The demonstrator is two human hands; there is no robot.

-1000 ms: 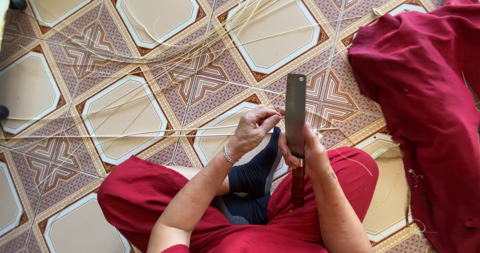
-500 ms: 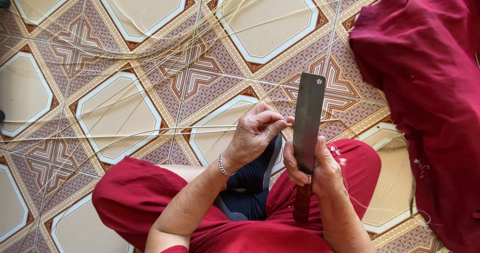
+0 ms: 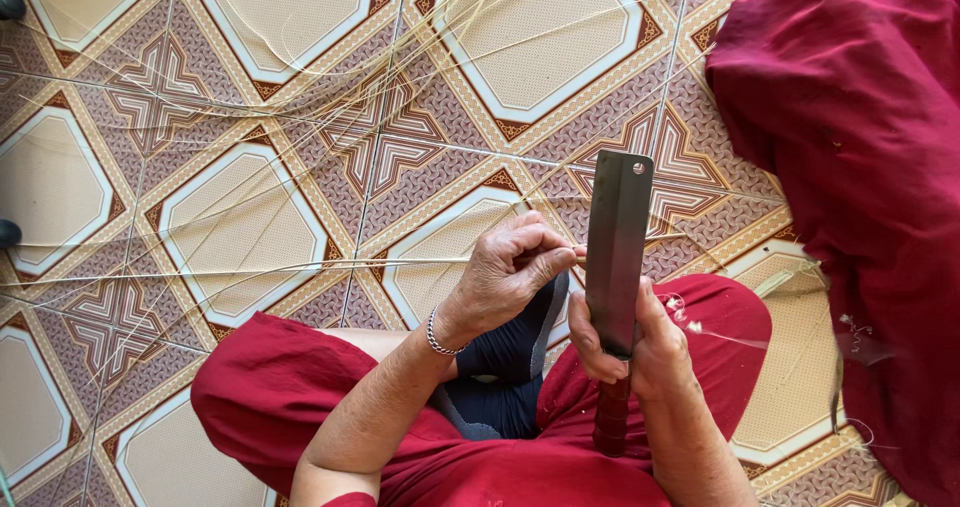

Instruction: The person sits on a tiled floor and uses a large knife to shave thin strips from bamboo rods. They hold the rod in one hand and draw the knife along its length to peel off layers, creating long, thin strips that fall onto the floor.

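I sit cross-legged on a patterned tile floor in dark red trousers. My right hand (image 3: 640, 342) grips a broad flat cleaver (image 3: 617, 242) by its reddish handle, blade pointing away from me. My left hand (image 3: 510, 272), with a bead bracelet on the wrist, pinches a thin pale bamboo strip (image 3: 250, 267) right against the blade's left side. The strip runs off leftward across the floor.
Many long thin pale strips (image 3: 330, 97) lie crossed over the tiles ahead and to the left. Another person in dark red cloth (image 3: 860, 167) sits at the right. A dark sock (image 3: 510, 357) shows between my knees. Dark objects (image 3: 10, 5) sit at the left edge.
The view has shifted slightly and the cleaver now tilts a little to the right. My left hand has closed in toward the blade, still pinching the strip.
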